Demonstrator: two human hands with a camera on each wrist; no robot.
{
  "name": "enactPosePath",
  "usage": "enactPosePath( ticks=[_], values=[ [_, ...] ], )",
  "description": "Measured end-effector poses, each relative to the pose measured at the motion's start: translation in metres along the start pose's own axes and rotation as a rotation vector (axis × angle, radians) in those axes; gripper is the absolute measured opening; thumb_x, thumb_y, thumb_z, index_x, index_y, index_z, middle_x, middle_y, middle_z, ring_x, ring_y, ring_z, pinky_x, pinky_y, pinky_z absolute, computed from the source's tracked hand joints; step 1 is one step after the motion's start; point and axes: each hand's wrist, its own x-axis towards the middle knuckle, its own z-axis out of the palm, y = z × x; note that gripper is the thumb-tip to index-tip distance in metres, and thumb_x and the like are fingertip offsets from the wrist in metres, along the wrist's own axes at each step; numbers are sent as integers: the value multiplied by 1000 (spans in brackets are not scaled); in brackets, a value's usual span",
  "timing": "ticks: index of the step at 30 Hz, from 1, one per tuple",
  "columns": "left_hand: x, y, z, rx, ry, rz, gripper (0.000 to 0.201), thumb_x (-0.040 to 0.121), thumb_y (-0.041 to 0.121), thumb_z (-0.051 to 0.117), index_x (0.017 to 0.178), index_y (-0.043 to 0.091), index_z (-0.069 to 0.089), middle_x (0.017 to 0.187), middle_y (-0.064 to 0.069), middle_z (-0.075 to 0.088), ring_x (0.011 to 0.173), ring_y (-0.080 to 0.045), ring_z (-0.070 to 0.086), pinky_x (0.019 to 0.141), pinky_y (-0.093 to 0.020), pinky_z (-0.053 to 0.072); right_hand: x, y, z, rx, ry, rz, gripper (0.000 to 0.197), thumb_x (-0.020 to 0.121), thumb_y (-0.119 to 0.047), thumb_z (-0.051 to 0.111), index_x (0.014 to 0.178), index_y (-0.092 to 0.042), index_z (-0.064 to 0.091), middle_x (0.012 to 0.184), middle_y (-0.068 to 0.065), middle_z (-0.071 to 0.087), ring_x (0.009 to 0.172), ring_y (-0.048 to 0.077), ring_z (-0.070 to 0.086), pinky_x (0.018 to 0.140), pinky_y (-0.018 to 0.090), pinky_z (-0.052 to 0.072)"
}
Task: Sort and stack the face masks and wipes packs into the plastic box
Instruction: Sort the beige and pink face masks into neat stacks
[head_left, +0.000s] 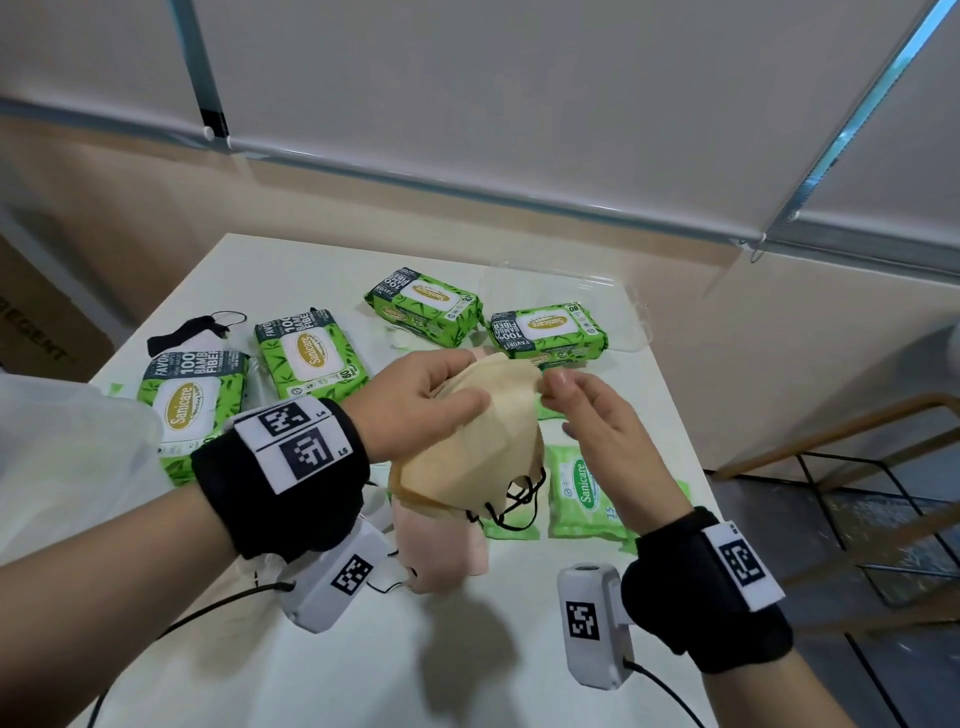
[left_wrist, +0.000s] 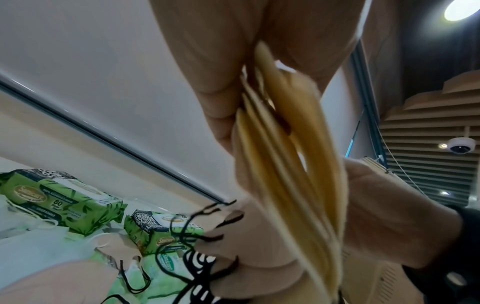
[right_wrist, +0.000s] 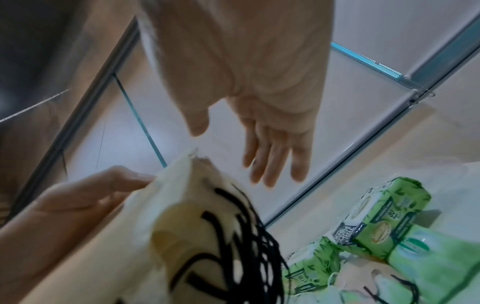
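My left hand (head_left: 447, 389) grips a stack of tan face masks (head_left: 478, 436) with black ear loops, held above the table's middle; the thumb lies on top. In the left wrist view the tan masks (left_wrist: 285, 164) show edge-on between the fingers (left_wrist: 221, 92). My right hand (head_left: 563, 402) is at the stack's upper right corner. The right wrist view shows that hand (right_wrist: 233, 152) with straight, spread fingers holding nothing, just off the masks (right_wrist: 207, 226). Several large green wipes packs (head_left: 306, 353) lie on the table. A clear plastic box (head_left: 631, 317) stands at the back right.
A pink mask (head_left: 452, 551) and small green wipes packs (head_left: 582, 488) lie under the held stack. A black mask (head_left: 192, 330) lies at the back left. Something of translucent plastic (head_left: 62, 447) sits at the table's left edge. A wooden-framed chair (head_left: 857, 467) stands to the right.
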Motion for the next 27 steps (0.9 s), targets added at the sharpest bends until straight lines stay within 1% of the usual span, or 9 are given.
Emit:
enactPosePath(
  ticks=[3, 5, 8, 10, 14, 16, 19, 22, 27],
  values=[
    [1, -1, 1, 16, -18, 16, 9, 72, 31, 54, 70, 23, 57, 56, 17, 57, 52, 2, 52, 51, -14, 42, -4, -2, 1, 18, -222, 42, 23, 92, -22, 56, 106, -7, 67, 104, 10, 72, 89, 8, 65, 80, 18, 48],
    [2, -4, 2, 66, -3, 34, 16, 71, 37, 56, 73, 22, 59, 61, 14, 58, 57, -1, 54, 55, -18, 44, -4, -1, 1, 47, -249, 38, 21, 91, -13, 60, 103, 3, 67, 101, 24, 70, 84, 21, 64, 76, 30, 51],
    [2, -12, 1, 208, 71, 118, 39, 65, 55, 52, 83, 21, 61, 79, 10, 59, 73, -2, 55, 65, -17, 46, -4, 1, -1, 89, -198, 2, 14, 88, -7, 64, 97, 1, 70, 93, 22, 72, 77, 19, 66, 68, 29, 55],
    [2, -12, 1, 248, 99, 200, 33, 65, 57, 54, 90, 35, 55, 93, 16, 57, 88, 4, 53, 71, -9, 43, -3, 3, 0, 54, -156, -52, 23, 85, -17, 72, 94, 4, 69, 91, 28, 70, 78, 22, 64, 73, 41, 54],
    [2, -8, 0, 255, 97, 268, 43, 65, 49, 70, 101, 45, 46, 104, 22, 55, 97, 10, 50, 79, -3, 38, -3, 4, 6, -6, -95, -161, 84, 66, -60, 76, 90, 18, 54, 88, 41, 55, 72, 40, 59, 72, 55, 49],
    [4, -9, 0, 265, 124, 284, 43, 65, 42, 74, 99, 44, 48, 102, 23, 55, 95, 11, 50, 80, -4, 38, -4, 3, 7, -20, -90, -201, 71, 71, -50, 76, 90, 15, 56, 86, 38, 58, 72, 39, 60, 71, 52, 51],
    [6, -12, -1, 272, 166, 285, 34, 61, 47, 74, 86, 34, 55, 94, 12, 58, 88, 3, 51, 73, -6, 38, -6, 1, 5, 3, -97, -225, 22, 81, -22, 71, 92, -3, 68, 79, 19, 67, 72, 12, 58, 63, 25, 48],
    [7, -13, -1, 238, 189, 253, 26, 62, 39, 74, 79, 27, 59, 89, 2, 59, 82, -4, 52, 69, -9, 38, -6, -1, 1, 145, -156, -151, 36, 84, -36, 64, 99, -3, 69, 84, 23, 64, 81, 16, 55, 71, 33, 46],
    [6, -14, -1, 202, 192, 199, 27, 67, 35, 69, 85, 14, 64, 89, 2, 62, 82, -4, 54, 72, -9, 39, -5, 1, -1, 205, -147, -95, 38, 89, -31, 51, 102, -2, 71, 100, 21, 70, 90, 16, 60, 85, 31, 50]
  ],
)
